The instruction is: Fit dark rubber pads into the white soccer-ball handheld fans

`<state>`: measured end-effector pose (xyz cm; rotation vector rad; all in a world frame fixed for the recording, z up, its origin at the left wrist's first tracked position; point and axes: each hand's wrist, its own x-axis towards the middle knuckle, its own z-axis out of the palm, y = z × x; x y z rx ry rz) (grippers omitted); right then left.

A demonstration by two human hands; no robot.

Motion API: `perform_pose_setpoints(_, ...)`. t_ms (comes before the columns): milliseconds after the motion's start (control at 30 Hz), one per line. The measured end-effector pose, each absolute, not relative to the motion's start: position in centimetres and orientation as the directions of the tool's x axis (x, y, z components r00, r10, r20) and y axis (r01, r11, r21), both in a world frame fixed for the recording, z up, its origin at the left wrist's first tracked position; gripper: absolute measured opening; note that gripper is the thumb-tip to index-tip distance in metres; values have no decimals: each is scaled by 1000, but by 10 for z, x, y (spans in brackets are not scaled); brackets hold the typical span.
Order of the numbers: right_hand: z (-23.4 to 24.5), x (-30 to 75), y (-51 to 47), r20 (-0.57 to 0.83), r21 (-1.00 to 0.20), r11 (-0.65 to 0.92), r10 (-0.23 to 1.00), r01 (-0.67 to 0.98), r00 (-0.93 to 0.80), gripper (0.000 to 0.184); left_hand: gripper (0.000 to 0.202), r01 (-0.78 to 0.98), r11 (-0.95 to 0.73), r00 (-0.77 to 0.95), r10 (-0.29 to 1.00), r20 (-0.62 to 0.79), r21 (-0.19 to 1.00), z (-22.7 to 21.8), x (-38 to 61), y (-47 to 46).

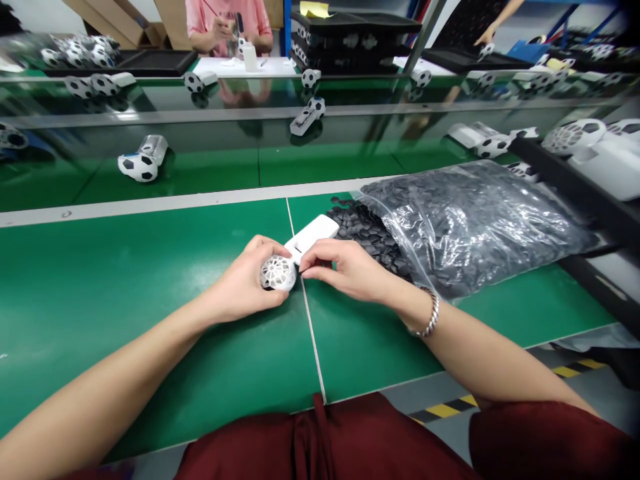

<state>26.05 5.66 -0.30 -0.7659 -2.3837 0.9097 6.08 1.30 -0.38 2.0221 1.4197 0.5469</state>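
Note:
My left hand [247,280] is wrapped round a white gadget [300,253] with a round, perforated ball-shaped head and a flat white handle pointing away from me. It rests just above the green table [125,287]. My right hand [345,267] pinches at the ball head from the right, fingertips pressed together; whether a small piece is between them is hidden. A metal bracelet sits on my right wrist. Right behind my right hand lies a pile of small dark pieces [367,233] spilling from a clear plastic bag [470,223].
A conveyor [215,170] beyond the table carries finished soccer-ball gadgets [141,160]. More white gadgets lie in a tray at right [595,143]. A person in a pink shirt [227,27] works across the line. Another person's hand [487,33] shows at the far right.

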Motion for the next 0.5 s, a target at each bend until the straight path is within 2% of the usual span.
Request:
perform_pose_setpoints(133,-10,257,55,233,-728,628,605,276,-761,3,43,680,-249,392,918,-55,689,-2,60,14)
perform_pose_setpoints(300,-16,253,55,298,-634,728,540,260,-787,4,43,677,-229,374,926,-58,699,-3,64,13)
perform_pose_setpoints(500,-19,248,53,311,-607,724,595,327,-741,7,35,675,-256,337,941,20,691,-9,68,10)
